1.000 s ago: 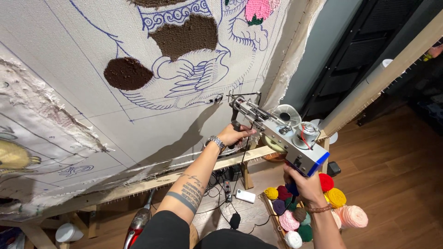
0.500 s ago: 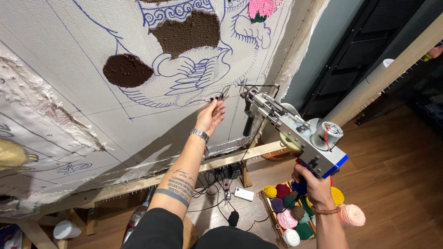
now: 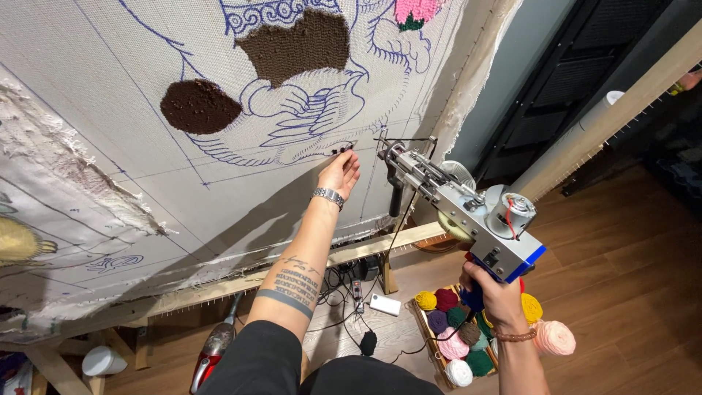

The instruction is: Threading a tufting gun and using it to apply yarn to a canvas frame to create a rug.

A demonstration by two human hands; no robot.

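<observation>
Showing a person at an upright stretched cloth (image 3: pixel 219 183) marked with blue drawn outlines, the view looks down along both forearms. The left hand (image 3: pixel 340 172) is raised to the cloth, fingers loosely curled together, its fingertips (image 3: pixel 344 151) touching or just off the surface at a drawn line below two filled brown tufted patches (image 3: pixel 296 45); whether it pinches anything cannot be told. A metal bracelet (image 3: pixel 329 196) circles that wrist. The right hand (image 3: pixel 491 296) is closed around the blue grip of a tufting gun (image 3: pixel 457 205), held clear of the cloth. The gun's long axis runs from the grip at the lower right up toward the upper left, so its needle end (image 3: pixel 385 150) points at the cloth and sits just beside the left fingertips, slightly to their right. The left hand is therefore the nearer to the cloth, and the spot it marks lies up and to the left of the gun's tip. A strand of dark yarn (image 3: pixel 398 227) hangs from the gun toward the floor. Below, along the cloth's lower edge, runs the wooden frame rail (image 3: pixel 219 289); on the wooden floor (image 3: pixel 629 278) stands a crate of coloured yarn balls (image 3: pixel 450 322) near the right hand, with a power strip and cables (image 3: pixel 351 292) beside it.
</observation>
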